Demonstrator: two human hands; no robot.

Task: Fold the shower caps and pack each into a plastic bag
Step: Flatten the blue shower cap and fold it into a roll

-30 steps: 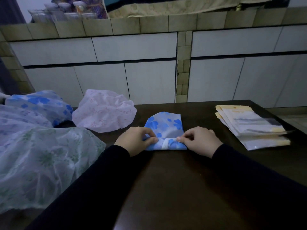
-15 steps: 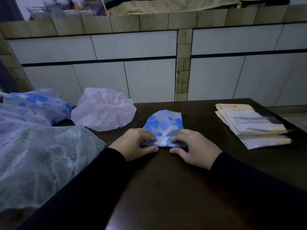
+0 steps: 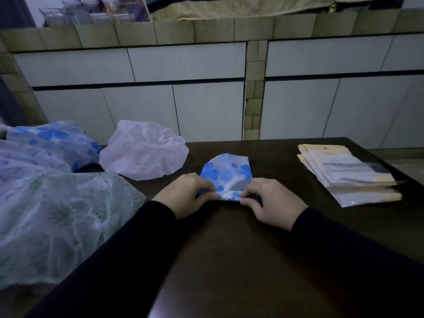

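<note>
The dark wooden table (image 3: 229, 260) carries everything here, smooth and faintly glossy, and the blue-flowered shower cap (image 3: 226, 174) being folded on it serves as the reference point.

Left of that cap lies the stock yet to be folded, kept on the left-hand side, apparently so each cap can be drawn to the middle in turn. Nearest the viewer is a green-flowered cap (image 3: 59, 221), the broadest piece, a thin translucent film puffed into soft wrinkles. Beyond it, left of the folded cap, sit a pale lilac cap (image 3: 29, 157) and a second blue-flowered cap (image 3: 57, 138), both crumpled. Just left and slightly behind is a pink-patterned cap (image 3: 142, 150), domed and creased, with a ruffled rim.

Well to the right of the folded cap is a fanned stack of plastic bags (image 3: 344, 173), flat and clear with yellowish bands, presumably placed on the right-hand side so a bag can be picked up once the fold is done.

The cap itself lies at the table's middle, flattened to a narrow rounded shape, its near edge rolled into a tight band. The left hand (image 3: 183, 196) pinches that band's left end with curled fingers, and the right hand (image 3: 270, 200) pinches its right end likewise, thumb tucked beneath. Holding both ends seems meant to keep the slippery film from springing open while the roll is advanced away from the body.
</note>
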